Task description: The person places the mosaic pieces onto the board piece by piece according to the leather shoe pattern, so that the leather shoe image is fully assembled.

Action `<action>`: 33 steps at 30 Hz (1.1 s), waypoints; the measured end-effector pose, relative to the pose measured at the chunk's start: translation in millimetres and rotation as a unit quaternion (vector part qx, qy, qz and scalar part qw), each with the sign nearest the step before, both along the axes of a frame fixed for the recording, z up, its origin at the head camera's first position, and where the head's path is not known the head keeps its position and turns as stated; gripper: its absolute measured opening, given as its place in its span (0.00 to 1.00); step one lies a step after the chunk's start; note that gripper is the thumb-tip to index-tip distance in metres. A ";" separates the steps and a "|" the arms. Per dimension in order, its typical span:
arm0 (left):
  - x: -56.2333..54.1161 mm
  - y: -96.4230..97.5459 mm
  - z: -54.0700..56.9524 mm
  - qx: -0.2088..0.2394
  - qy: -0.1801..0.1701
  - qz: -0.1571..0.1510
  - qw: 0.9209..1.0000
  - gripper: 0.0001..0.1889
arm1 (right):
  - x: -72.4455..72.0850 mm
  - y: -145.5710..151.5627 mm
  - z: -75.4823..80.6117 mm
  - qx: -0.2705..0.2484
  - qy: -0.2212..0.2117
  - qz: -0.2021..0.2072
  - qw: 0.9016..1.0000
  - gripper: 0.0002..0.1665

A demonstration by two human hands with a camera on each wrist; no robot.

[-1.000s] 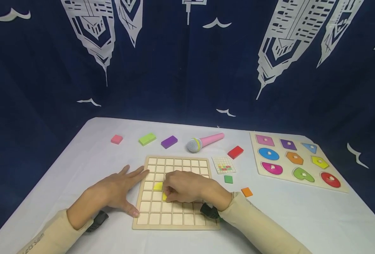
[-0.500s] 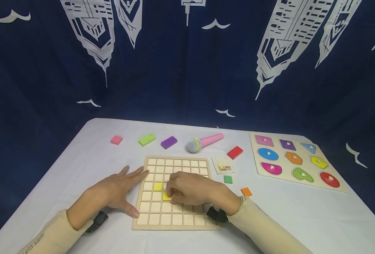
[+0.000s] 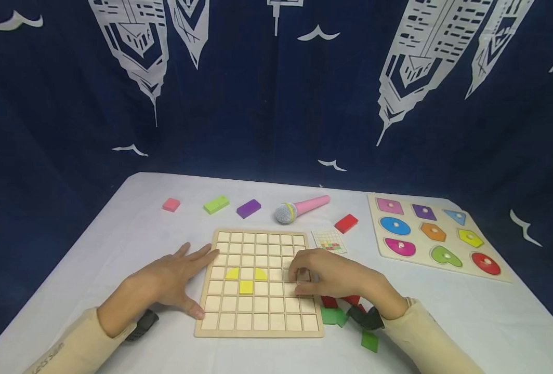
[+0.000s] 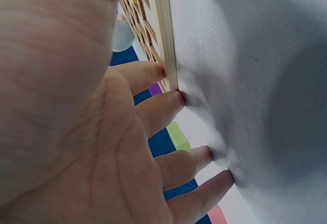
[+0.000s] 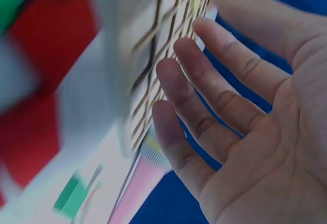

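Observation:
My left hand lies spread along the left edge of a wooden grid board, fingertips and thumb at its frame. In the left wrist view, the fingertips rest on the white cloth beside the wooden edge. Three yellow pieces sit in the grid: a square tile, a round-edged one up to its left and another round-edged piece up to its right. Above the board's right side hovers my right hand, fingers loosely bent. In the right wrist view its palm holds nothing.
Red pieces and green pieces lie by the right wrist. Beyond the board are a small pattern card, a toy microphone, and red, purple, lime and pink blocks. A shape puzzle lies at right.
My right hand has left the yellow square tile and moved right, uncovering the right-hand yellow piece and the red and green pieces. It now covers the loose orange tile. The left hand stays put.

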State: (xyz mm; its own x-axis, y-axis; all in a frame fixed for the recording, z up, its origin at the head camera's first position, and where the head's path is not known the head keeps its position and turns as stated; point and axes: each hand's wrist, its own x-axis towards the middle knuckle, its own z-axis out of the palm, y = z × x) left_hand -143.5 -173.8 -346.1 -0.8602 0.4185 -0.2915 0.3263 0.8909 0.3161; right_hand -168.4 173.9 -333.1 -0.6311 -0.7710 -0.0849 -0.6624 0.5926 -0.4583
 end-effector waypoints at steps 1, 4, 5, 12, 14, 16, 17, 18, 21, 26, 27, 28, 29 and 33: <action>-0.1 -0.3 -0.1 -0.001 0.001 -0.001 1.000 0.68 | -0.8 6.8 -0.6 -0.003 -0.004 -0.010 1.000 0.11; -0.1 -0.7 -0.3 -0.001 0.000 -0.001 1.000 0.68 | -2.8 26.5 -2.2 -0.014 -0.011 -0.037 0.999 0.12; -0.1 -0.7 -0.4 -0.001 0.000 -0.001 1.000 0.68 | -3.7 32.8 -2.8 -0.019 -0.012 -0.045 0.999 0.12; 0.5 -1.4 -0.9 0.001 -0.004 -0.003 1.000 0.68 | -8.6 76.2 -6.9 -0.016 -0.026 -0.095 0.995 0.15; 0.8 -1.5 -0.6 0.000 -0.004 -0.002 1.000 0.68 | -9.7 87.1 -7.6 -0.009 -0.042 -0.112 0.993 0.17; 1.0 -1.3 0.1 -0.002 -0.003 0.000 1.000 0.68 | -10.6 96.2 -7.5 -0.002 -0.066 -0.128 0.990 0.19; 1.1 -1.2 0.5 -0.002 -0.003 0.000 1.000 0.68 | -11.1 99.8 -6.9 0.001 -0.079 -0.135 0.988 0.20; 1.1 -1.1 0.9 -0.002 -0.003 0.001 1.000 0.68 | -11.6 102.9 -6.0 0.003 -0.092 -0.142 0.986 0.21; 1.3 -0.8 1.3 0.000 -0.004 0.002 1.000 0.67 | -12.5 109.7 -3.8 0.009 -0.125 -0.156 0.980 0.23; 2.4 -0.8 1.8 0.001 -0.006 0.002 1.000 0.67 | -12.1 116.4 -1.6 0.023 -0.147 -0.164 0.975 0.22; 2.6 -0.7 1.9 0.001 -0.006 0.002 1.000 0.67 | -12.1 117.5 -1.3 0.026 -0.148 -0.165 0.975 0.22; 2.7 -0.6 2.1 0.001 -0.006 0.003 1.000 0.67 | -12.1 118.3 -1.0 0.029 -0.148 -0.167 0.974 0.23; 2.7 -0.5 2.3 0.000 -0.007 0.004 1.000 0.67 | -12.1 119.1 -0.8 0.031 -0.149 -0.168 0.974 0.23; 2.0 0.4 2.9 -0.001 -0.008 0.006 1.000 0.67 | -12.8 119.9 -1.9 0.039 -0.149 -0.175 0.972 0.24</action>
